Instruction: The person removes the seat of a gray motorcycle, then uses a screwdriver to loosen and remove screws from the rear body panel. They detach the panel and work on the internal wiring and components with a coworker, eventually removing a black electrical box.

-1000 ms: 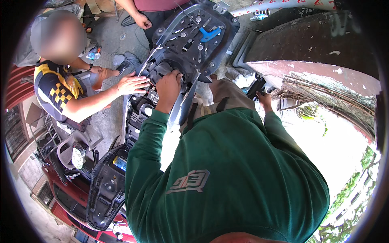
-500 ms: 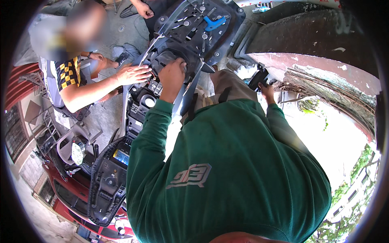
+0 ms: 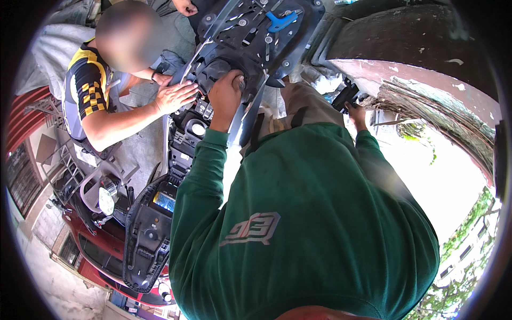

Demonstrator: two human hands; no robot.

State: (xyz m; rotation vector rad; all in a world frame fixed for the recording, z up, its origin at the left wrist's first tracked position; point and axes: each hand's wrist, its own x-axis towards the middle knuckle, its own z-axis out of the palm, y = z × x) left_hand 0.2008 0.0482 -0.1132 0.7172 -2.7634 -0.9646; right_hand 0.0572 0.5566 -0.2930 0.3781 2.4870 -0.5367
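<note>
My left hand (image 3: 225,100) is closed over the dark middle part of a motorcycle's stripped rear section (image 3: 216,70), its fingers curled; what they grip, if anything, is hidden. Out to the right, my right hand (image 3: 356,114) holds a black plastic part (image 3: 345,96), angular in shape, away from the motorcycle. A blue T-handle tool (image 3: 281,21) lies on the black perforated panel (image 3: 256,34) at the top. Beside my left hand, a co-worker's hand (image 3: 177,97) rests with fingers extended along the side edge of the open body.
The motorcycle seat (image 3: 152,234) is tipped up, underside showing. A co-worker (image 3: 101,101) crouches at left; another person's hand (image 3: 185,6) shows at the top. A grey plastic chair (image 3: 92,184) and a red car (image 3: 98,250) stand lower left. A low wall (image 3: 405,74) with dry branches runs along the right.
The co-worker at left has leaned in, and their head is farther right. My left hand stays at the same spot. The black part in my right hand is turned slightly, and the whole view shifts a little.
</note>
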